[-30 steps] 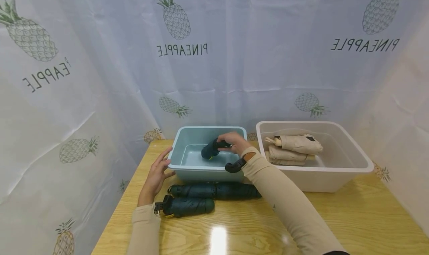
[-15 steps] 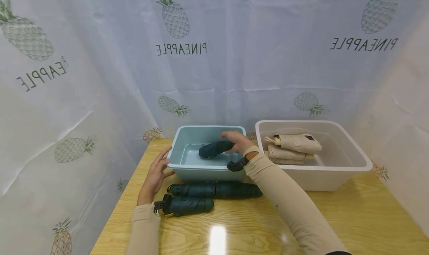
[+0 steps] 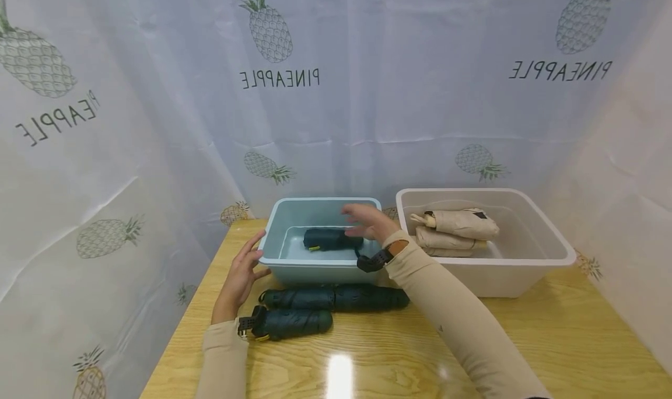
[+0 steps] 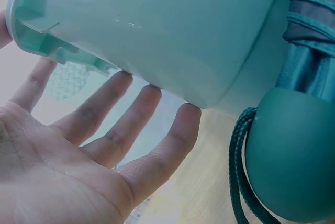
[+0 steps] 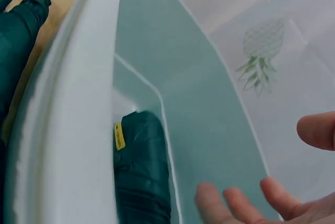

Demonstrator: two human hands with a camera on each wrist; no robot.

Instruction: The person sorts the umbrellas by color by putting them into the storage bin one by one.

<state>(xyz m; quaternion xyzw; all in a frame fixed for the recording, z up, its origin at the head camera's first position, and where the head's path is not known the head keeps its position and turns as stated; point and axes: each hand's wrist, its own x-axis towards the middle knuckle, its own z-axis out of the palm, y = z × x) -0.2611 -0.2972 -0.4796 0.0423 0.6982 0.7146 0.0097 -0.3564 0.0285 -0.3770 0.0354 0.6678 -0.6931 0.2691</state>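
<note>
Clock read from the middle of the blue bin (image 3: 320,275), 12 at the curtain (image 3: 341,107).

My left hand (image 3: 238,282) at 8 to 9 o'clock: fingers spread and nearly straight, fingertips resting on the bin's end wall; gripping nothing. My right hand (image 3: 371,221) over the 3 o'clock end: thumb and fingers apart and relaxed, holding nothing. From the right wrist its fingers show clear of the umbrella.

One folded dark green umbrella (image 3: 325,239) lies on its side in the bin, on the floor of it, length running roughly 9 to 3. Small yellow tag (image 5: 119,136) near its 9 o'clock end.

Outside the bin, on the wood-grain surface (image 3: 294,370): two more green umbrellas (image 3: 299,298) in a line, end to end, along the 6 o'clock side. A shorter-looking green roll (image 3: 301,324) lies just nearer me at 7, its 9 o'clock end partly behind my black wrist mount (image 3: 258,321). The left wrist view gives a rounded green handle (image 4: 293,156) with a cord loop (image 4: 235,156) beside the bin; which umbrella it belongs to, I cannot tell.

At 3, just beside: a larger white bin (image 3: 504,279), beige umbrellas (image 3: 464,224) stacked toward its 9 o'clock end.
</note>
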